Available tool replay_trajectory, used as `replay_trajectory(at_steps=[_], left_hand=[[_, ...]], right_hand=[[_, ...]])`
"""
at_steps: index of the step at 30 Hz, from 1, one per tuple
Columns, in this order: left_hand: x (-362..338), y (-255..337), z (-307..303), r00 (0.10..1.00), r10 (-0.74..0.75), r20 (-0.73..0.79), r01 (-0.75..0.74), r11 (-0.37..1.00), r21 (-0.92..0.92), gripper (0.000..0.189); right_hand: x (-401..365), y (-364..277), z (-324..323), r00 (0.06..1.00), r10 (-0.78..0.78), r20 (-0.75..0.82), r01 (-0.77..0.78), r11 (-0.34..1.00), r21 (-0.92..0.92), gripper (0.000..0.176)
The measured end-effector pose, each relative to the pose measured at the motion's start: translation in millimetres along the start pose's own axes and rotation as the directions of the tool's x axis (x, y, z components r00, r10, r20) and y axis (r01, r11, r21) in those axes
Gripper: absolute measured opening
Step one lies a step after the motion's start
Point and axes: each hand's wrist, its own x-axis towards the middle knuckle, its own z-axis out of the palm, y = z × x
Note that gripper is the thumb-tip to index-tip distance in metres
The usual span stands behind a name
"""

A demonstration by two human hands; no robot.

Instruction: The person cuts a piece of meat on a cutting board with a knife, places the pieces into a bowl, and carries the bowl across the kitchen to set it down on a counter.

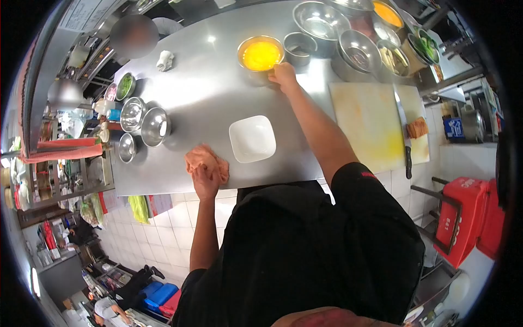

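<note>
The steel counter (207, 92) fills the view, its far end cut off. A cutting board (370, 125) lies to the right. The bowl (260, 54) of yellow liquid stands far off, its near rim clasped by the right hand (283, 73), whose fingertips are hard to make out. A white dish (252, 139) sits mid-counter. The cloth (204, 158) is bunched under the closed left hand (206, 180) at the near edge. Steel bowls (144, 122) cluster to the left.

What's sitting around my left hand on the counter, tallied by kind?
Pink cloth, under the left hand: 1
White square dish: 1
Steel bowls, clustered at the counter's left edge: 3
Total: 5
</note>
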Motion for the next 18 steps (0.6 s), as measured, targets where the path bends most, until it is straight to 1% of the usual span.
replay_trajectory(at_steps=[1, 2, 3, 4, 5, 6, 7, 9, 11, 12, 13, 14, 15, 16, 18], left_hand=[[0, 7, -1, 1.000, 0.008, 0.002, -0.008, 1.000, -0.027, 0.054], [18, 5, -4, 0.999, 0.011, -0.039, -0.012, 0.999, -0.036, 0.055], [34, 3, -8, 0.997, 0.014, -0.080, -0.017, 0.999, -0.044, 0.056], [24, 6, -8, 0.997, -0.032, -0.064, 0.027, 0.997, -0.079, 0.058], [14, 11, -4, 0.996, -0.076, -0.041, 0.071, 0.990, -0.118, 0.059], [9, 12, -1, 0.999, -0.037, -0.034, 0.033, 0.994, -0.101, 0.059], [4, 12, 5, 1.000, -0.005, -0.025, 0.003, 0.995, -0.096, 0.060], [2, 10, 13, 0.999, 0.039, -0.023, -0.041, 0.996, -0.086, 0.061], [4, 11, 2, 0.999, 0.047, 0.019, -0.046, 0.996, -0.070, 0.061], [5, 15, -10, 0.998, 0.039, 0.054, -0.036, 0.997, -0.065, 0.060], [2, 5, -3, 0.996, -0.017, 0.084, 0.033, 0.980, -0.195, 0.059], [-2, -8, 7, 0.991, -0.074, 0.113, 0.107, 0.940, -0.323, 0.058], [-6, -20, 16, 0.981, -0.130, 0.142, 0.180, 0.881, -0.438, 0.057], [-12, -23, 13, 0.980, -0.122, 0.159, 0.181, 0.882, -0.435, 0.056], [-20, -36, 25, 0.980, -0.129, 0.149, 0.189, 0.821, -0.538, 0.049]], right_hand=[[-6, 5, -11, 0.995, -0.101, 0.007, 0.100, 0.980, -0.169, 0.041], [-3, 4, -13, 0.985, -0.171, -0.008, 0.167, 0.967, -0.190, 0.038], [-10, -12, -13, 0.970, -0.242, -0.023, 0.231, 0.949, -0.214, 0.036], [-78, -37, -30, 0.976, -0.196, -0.100, 0.179, 0.972, -0.153, 0.037], [-127, -51, -50, 0.972, -0.148, -0.182, 0.133, 0.987, -0.094, 0.038], [-139, -23, -77, 0.921, -0.278, -0.274, 0.238, 0.956, -0.169, 0.042], [-168, -18, -110, 0.887, -0.338, -0.314, 0.236, 0.917, -0.322, 0.043], [-226, -17, -168, 0.812, -0.480, -0.332, 0.218, 0.776, -0.591, 0.044], [-259, 5, -232, 0.657, -0.650, -0.382, 0.112, 0.585, -0.803, 0.042], [-279, 9, -263, 0.604, -0.684, -0.409, 0.013, 0.521, -0.853, 0.042], [-301, 12, -295, 0.536, -0.724, -0.434, -0.084, 0.466, -0.881, 0.041], [-322, 11, -321, 0.497, -0.739, -0.456, -0.287, 0.356, -0.890, 0.042], [-341, 11, -343, 0.456, -0.756, -0.470, -0.480, 0.236, -0.845, 0.043], [-358, 13, -363, 0.530, -0.671, -0.519, -0.521, 0.226, -0.823, 0.043], [-380, 12, -400, 0.636, -0.473, -0.609, -0.598, 0.196, -0.777, 0.045]])
